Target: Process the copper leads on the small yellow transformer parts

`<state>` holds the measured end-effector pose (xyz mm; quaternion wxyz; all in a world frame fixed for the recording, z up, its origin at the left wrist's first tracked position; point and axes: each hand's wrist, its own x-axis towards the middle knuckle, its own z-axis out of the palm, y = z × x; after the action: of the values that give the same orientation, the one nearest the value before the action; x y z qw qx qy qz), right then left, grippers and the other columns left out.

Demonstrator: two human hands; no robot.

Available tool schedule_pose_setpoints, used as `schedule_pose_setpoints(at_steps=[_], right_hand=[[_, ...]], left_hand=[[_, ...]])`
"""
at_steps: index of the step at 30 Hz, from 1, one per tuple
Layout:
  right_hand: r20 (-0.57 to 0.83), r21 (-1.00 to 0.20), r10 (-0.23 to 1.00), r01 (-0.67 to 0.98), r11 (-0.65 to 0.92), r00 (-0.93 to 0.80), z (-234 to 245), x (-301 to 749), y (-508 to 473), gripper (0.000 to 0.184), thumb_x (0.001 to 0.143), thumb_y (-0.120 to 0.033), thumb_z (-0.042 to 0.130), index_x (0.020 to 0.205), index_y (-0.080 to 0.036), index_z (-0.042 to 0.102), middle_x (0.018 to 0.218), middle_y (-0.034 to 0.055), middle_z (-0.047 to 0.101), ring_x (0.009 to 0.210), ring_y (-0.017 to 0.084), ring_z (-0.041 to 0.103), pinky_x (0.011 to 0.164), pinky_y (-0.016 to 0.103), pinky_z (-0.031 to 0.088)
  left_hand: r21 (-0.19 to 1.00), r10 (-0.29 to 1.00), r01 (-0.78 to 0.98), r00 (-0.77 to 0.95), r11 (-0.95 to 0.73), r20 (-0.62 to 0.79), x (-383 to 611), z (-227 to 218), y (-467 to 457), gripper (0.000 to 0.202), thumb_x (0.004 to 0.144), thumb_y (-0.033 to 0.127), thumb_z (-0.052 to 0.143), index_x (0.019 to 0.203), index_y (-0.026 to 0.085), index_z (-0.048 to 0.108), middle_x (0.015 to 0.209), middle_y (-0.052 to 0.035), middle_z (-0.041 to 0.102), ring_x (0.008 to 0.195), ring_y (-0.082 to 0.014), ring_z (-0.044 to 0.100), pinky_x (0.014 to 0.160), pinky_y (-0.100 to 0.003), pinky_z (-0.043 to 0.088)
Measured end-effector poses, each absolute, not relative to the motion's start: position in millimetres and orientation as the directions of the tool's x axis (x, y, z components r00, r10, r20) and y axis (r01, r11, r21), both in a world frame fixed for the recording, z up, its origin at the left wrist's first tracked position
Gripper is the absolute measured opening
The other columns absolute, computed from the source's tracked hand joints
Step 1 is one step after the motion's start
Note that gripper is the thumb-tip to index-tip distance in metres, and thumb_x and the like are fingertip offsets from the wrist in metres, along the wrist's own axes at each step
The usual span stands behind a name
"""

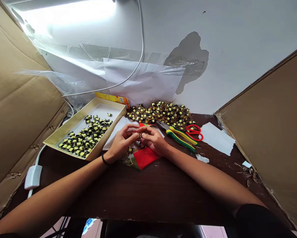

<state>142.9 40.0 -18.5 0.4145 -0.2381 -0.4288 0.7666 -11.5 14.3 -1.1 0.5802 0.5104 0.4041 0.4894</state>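
The left hand (122, 141) and right hand (153, 140) meet fingertip to fingertip above the dark brown wooden tabletop (150, 195). The fingers of both are pinched on a small part (139, 135), which they mostly hide. A red-and-green folded sheet (143, 157) lies just beneath the fingers, on the person's side. From there to the near edge runs the widest bare stretch of tabletop, crossed only by the forearms.

Left of the fingers, just beside the left hand, a shallow cream cardboard box (66, 150) holds many small yellow-and-black components (85, 135). Beyond the fingers, a loose heap of wire-legged components (160, 113) fills the far edge by the wall. Just right of the fingers lie yellow-and-green-handled pliers (180, 135), with red-handled scissors (195, 131) overlapping their handles. Farther right is a white paper sheet (218, 138).

Brown cardboard closes in both sides: the left cardboard panel (19, 99) and the right cardboard panel (274, 132). A white cable with an inline switch (33, 177) hangs at the tabletop's left corner.
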Motion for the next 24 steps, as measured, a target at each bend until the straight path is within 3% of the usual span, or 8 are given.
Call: schedule_pose_setpoints(at_steps=[5, 10, 16, 24], right_hand=[[0.043, -0.899, 0.851, -0.392, -0.196, -0.523, -20.9, 142.5, 39.8, 0.038, 0.061, -0.037, 0.083, 0.09, -0.022, 0.062, 0.073, -0.0038, 0.058, 0.06, 0.008, 0.052, 0.053, 0.02, 0.047], [0.031, -0.896, 0.856, -0.393, -0.205, -0.516, -25.4, 142.5, 43.7, 0.04, 0.063, -0.043, 0.082, 0.092, -0.022, 0.063, 0.078, -0.0022, 0.062, 0.065, 0.01, 0.057, 0.057, 0.023, 0.05], [0.085, -0.915, 0.862, -0.381, -0.13, -0.499, -22.2, 146.7, 48.6, 0.037, 0.064, -0.044, 0.081, 0.091, -0.022, 0.068, 0.072, -0.0037, 0.06, 0.062, 0.009, 0.056, 0.058, 0.022, 0.049], [0.056, -0.921, 0.869, -0.361, -0.146, -0.492, -22.1, 147.1, 48.9, 0.03, 0.069, -0.045, 0.077, 0.088, -0.023, 0.071, 0.081, -0.0007, 0.062, 0.064, 0.009, 0.053, 0.059, 0.024, 0.047]], left_hand=[[0.988, 0.985, -0.156, 0.173, 0.003, 0.025, -13.2, -3.4, 16.1, 0.045, 0.075, 0.038, 0.073, 0.109, 0.018, 0.052, 0.077, -0.0012, 0.068, 0.064, -0.0143, 0.065, 0.064, -0.028, 0.054], [0.982, 0.982, -0.188, 0.186, 0.019, 0.017, -16.4, -5.6, 18.6, 0.049, 0.076, 0.04, 0.072, 0.114, 0.018, 0.052, 0.08, -0.0014, 0.068, 0.067, -0.0147, 0.065, 0.065, -0.027, 0.053], [0.982, 0.972, -0.184, 0.233, 0.034, 0.01, -17.3, -3.2, 21.2, 0.051, 0.073, 0.033, 0.076, 0.115, 0.018, 0.05, 0.084, -0.0019, 0.068, 0.071, -0.0129, 0.064, 0.067, -0.024, 0.052], [0.981, 0.965, -0.191, 0.261, 0.042, 0.009, -16.9, -2.2, 19.4, 0.041, 0.077, 0.041, 0.072, 0.109, 0.018, 0.058, 0.094, -0.0046, 0.069, 0.072, -0.0128, 0.063, 0.069, -0.025, 0.052]])
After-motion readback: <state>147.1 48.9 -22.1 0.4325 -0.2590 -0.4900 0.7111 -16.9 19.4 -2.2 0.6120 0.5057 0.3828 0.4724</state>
